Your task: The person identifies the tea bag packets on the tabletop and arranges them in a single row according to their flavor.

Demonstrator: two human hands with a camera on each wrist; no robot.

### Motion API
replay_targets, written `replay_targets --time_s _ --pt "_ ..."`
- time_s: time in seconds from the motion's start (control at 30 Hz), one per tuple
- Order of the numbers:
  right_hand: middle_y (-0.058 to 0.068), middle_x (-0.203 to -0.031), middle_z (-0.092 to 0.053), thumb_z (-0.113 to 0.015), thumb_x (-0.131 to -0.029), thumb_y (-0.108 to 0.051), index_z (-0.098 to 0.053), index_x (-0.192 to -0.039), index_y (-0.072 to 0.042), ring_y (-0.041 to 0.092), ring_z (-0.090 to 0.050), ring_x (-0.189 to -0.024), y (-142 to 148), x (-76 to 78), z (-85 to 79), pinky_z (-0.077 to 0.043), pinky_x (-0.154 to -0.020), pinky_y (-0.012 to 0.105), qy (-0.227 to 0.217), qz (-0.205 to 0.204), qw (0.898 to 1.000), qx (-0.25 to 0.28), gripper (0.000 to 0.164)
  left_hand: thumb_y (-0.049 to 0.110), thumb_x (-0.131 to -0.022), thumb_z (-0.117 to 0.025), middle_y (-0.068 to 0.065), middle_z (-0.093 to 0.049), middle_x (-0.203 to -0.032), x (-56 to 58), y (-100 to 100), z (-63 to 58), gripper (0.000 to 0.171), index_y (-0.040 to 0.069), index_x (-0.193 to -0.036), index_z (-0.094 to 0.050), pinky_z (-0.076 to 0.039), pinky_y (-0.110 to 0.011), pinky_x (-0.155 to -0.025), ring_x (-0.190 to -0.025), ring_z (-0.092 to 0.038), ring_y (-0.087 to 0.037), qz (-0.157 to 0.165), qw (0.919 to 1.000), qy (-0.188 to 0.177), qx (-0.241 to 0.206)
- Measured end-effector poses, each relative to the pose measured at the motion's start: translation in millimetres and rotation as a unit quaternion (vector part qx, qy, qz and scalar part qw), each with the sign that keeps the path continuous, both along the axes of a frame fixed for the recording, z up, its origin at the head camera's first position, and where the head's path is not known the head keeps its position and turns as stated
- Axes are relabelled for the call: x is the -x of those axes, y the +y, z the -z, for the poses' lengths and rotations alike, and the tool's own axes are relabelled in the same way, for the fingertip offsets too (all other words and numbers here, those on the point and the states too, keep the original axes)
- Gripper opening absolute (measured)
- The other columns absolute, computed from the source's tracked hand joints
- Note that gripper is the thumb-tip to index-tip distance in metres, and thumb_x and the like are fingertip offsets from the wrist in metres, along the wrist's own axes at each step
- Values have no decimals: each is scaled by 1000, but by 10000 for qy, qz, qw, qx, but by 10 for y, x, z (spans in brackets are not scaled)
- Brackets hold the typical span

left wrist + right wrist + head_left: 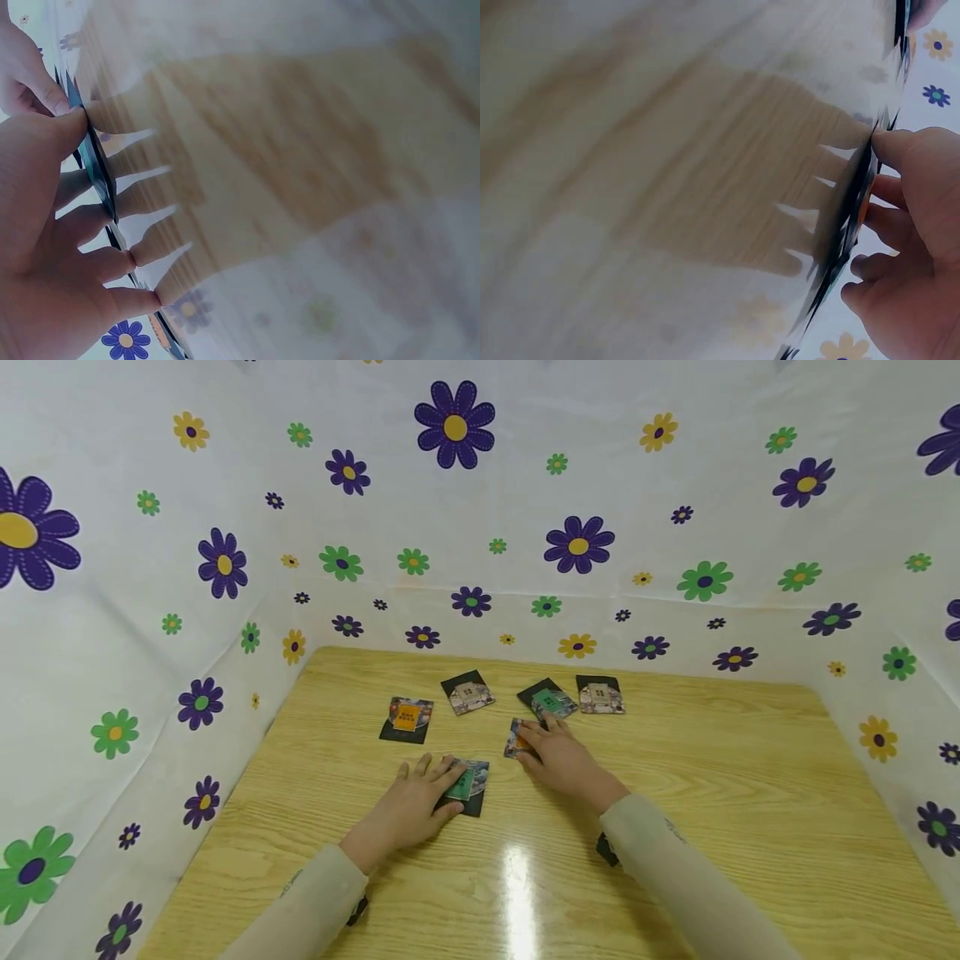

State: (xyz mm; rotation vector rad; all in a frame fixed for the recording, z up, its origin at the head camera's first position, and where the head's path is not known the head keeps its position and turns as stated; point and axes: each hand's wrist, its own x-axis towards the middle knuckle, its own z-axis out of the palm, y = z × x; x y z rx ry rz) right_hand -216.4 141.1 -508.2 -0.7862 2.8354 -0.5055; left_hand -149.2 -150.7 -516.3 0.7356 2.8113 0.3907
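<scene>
My left hand (411, 806) lies over a flat square packet with a green label (477, 777), fingers spread and mostly straight, thumb at its near edge. The left wrist view shows the packet's dark edge (97, 169) beside the thumb and fingers. Farther right, my right hand (566, 762) rests on a packet with an orange label (513, 742), covering much of it, its fingers extended. A longer finger reaches the lower edge of another green-labelled packet (553, 702). In the right wrist view, the thumb of the right hand (919, 225) touches a dark packet edge (859, 184).
Across the back of the wooden table (712, 793) lie two packets with pale pictures, one left (469, 693) and one right (600, 695). An orange-labelled packet (406, 718) lies beyond the left hand. A white flowered cloth (510, 510) walls the back and sides.
</scene>
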Motion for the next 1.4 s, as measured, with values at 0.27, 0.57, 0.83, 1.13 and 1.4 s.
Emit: replay_targets --time_s 0.27,0.57,0.83,1.13,1.4 --pt "26 -165 -40 -52 -112 -32 -46 -158 0 54 -23 -157 13 263 -75 -20 -128 66 13 584 9978 324 56 50 -109 -53 -12 -32 -172 -4 43 -9 67 21 -167 -35 -24 -76 -122 -157 -28 -52 -15 9999 -94 -98" --pt "31 -165 -37 -49 -113 -33 -44 -158 3 55 -30 -154 117 486 -26 -23 -127 67 -127 1022 9946 118 57 51 -109 -51 -10 -31 -173 -9 58 13 67 22 -167 -34 -23 -76 -122 -157 -27 -51 -38 9998 -141 -153" --pt "29 -164 -40 -49 -113 -28 -44 -158 2 54 -34 -153 158 499 41 -28 -125 66 -40 995 9950 12 54 51 -109 -52 -10 -31 -173 -7 60 31 67 23 -167 -34 -23 -76 -122 -158 -26 -50 -48 9997 -170 -156" --pt "27 -157 -51 -49 -110 -13 -44 -157 5 48 -51 -143 252 458 -5 -43 -118 61 145 795 9967 59 50 47 -109 -54 -12 -31 -173 -6 40 -4 66 22 -167 -35 -22 -76 -122 -158 -26 -52 -96 9997 -178 -163" --pt "28 -152 -56 -48 -107 -5 -48 -155 2 51 -50 -143 381 344 6 -37 -121 63 225 614 9978 -61 48 47 -110 -52 -12 -31 -173 8 15 -13 65 21 -167 -35 -24 -76 -121 -157 -27 -52 -86 9998 -165 -57"
